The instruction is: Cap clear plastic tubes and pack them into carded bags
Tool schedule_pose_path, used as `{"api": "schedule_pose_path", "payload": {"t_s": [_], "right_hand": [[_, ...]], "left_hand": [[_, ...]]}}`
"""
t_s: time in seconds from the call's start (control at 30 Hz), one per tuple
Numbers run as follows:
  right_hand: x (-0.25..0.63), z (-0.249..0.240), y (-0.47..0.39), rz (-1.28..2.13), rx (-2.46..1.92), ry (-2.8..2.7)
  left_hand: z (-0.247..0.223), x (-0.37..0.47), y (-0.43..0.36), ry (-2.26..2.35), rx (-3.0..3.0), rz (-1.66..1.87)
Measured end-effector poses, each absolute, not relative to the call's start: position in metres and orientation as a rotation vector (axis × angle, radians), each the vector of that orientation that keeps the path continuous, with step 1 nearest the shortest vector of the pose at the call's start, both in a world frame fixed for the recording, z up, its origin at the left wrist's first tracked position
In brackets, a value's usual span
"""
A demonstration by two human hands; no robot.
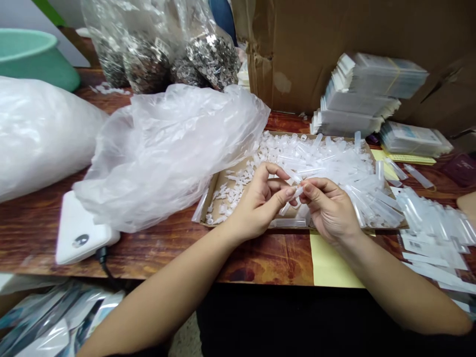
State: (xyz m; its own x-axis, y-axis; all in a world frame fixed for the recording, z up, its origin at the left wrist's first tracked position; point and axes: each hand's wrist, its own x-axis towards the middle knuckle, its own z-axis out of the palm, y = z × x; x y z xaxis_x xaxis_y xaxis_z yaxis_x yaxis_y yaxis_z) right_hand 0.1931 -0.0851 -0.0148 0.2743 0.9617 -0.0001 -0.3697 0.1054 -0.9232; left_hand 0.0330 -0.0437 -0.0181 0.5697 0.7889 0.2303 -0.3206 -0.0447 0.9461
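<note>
My left hand (263,201) and my right hand (329,206) meet over the front of a shallow cardboard tray (212,193). Between their fingertips is a small translucent plastic piece (298,192), pinched from both sides. Its exact shape is partly hidden by the fingers. Many clear plastic tubes (372,198) fill the tray's right side. Small white plastic parts (238,186) lie loose at its left, and short caps or rings (277,148) are heaped toward the back.
A crumpled plastic bag (167,148) overlaps the tray's left edge. Left of it are a white device (84,228) with a cable and a bulging white bag (44,134). Banded card stacks (372,94) stand behind; packed tubes (435,218) lie right, near part of another person's hand (467,206).
</note>
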Motion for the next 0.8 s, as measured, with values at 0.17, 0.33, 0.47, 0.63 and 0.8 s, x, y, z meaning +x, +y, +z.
{"api": "schedule_pose_path", "payload": {"t_s": [0.17, 0.33, 0.47, 0.63, 0.8], "right_hand": [[0.186, -0.016, -0.089, 1.112, -1.006, -0.772], [0.183, -0.013, -0.093, 1.027, -0.906, -0.811], [0.182, -0.016, -0.094, 0.974, -0.948, -0.914], [0.176, -0.013, -0.095, 1.027, -0.933, -0.911], [0.186, 0.004, -0.084, 1.075, -1.021, -1.151]], "left_hand": [[-0.017, 0.037, -0.048, 0.543, 1.285, 1.02], [-0.008, 0.038, -0.052, 0.528, 1.248, 1.007], [-0.008, 0.035, -0.054, 0.576, 1.415, 1.103], [-0.011, 0.033, -0.057, 0.609, 1.756, 1.346], [-0.012, 0.025, -0.041, 0.658, 1.897, 1.5]]}}
